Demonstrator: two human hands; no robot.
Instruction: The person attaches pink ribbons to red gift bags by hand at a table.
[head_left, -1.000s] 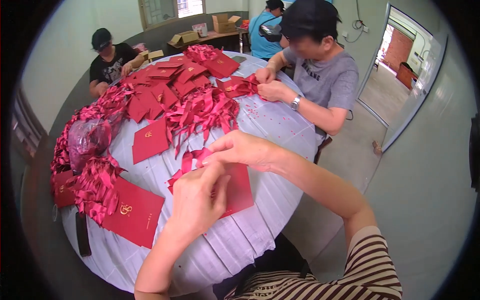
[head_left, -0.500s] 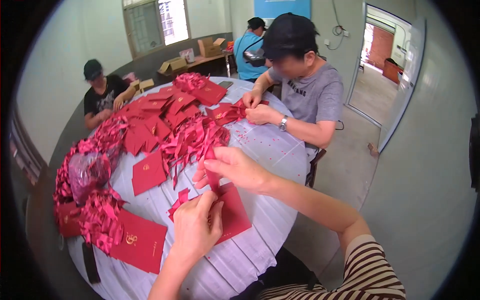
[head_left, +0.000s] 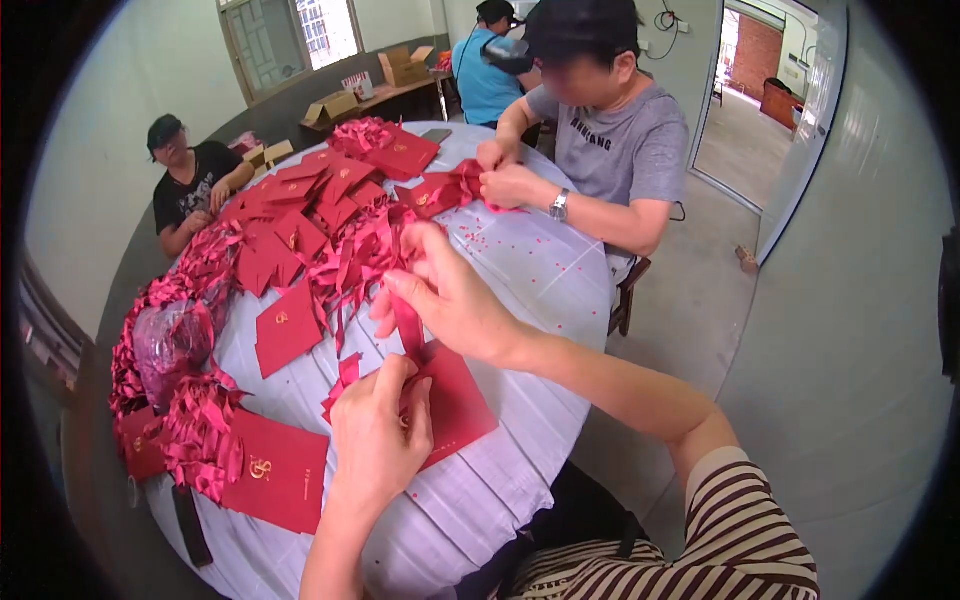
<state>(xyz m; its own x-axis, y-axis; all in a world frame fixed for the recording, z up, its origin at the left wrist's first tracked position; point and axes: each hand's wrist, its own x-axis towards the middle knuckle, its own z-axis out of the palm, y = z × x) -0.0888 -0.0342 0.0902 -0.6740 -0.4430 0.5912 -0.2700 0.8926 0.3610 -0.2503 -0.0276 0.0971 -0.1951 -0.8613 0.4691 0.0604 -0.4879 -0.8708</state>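
Round table (head_left: 540,410) in pale cloth, where we have a red ribbon (head_left: 408,325) between our hands.
Across it, to our right, we see a co-worker in grey shirt (head_left: 640,150), whose hands are at other red ribbons. Toward the far side lies a big pile of red cards (head_left: 310,200), and a ribbon heap (head_left: 360,255) is on its near side. At our left, larger red cards (head_left: 275,475) lie flat, just beside more ribbons. Before us, one red card (head_left: 460,405) is partly under our left hand (head_left: 375,425), which bends its fingers at the ribbon's lower part; if they pinch it, we cannot tell. Our right hand (head_left: 445,295) grasps the ribbon higher, above the card. Smallest are the red scraps (head_left: 475,240), scattered on the cloth.
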